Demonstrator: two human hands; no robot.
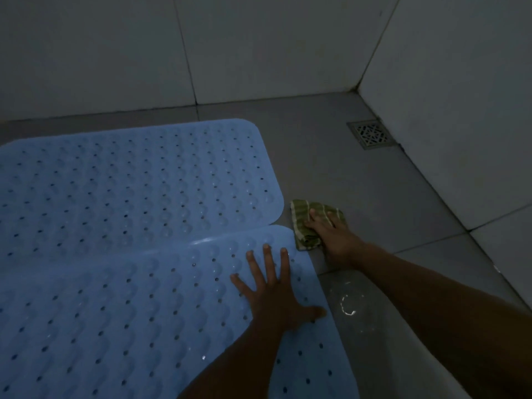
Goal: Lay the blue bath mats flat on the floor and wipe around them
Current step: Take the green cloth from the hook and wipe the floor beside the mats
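Dimly lit, the far blue mat and the near blue mat lie flat side by side left of the floor drain, pale blue, rubbery, dotted with holes; no writing seems legible. On the near mat's corner the left hand presses, fingers spread. Just beside that corner, the right hand presses a green striped cloth, fingers straight.

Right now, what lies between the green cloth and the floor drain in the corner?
Nothing: in the head view, only bare grey floor tile lies between the green cloth, pressed under the right hand, and the floor drain.
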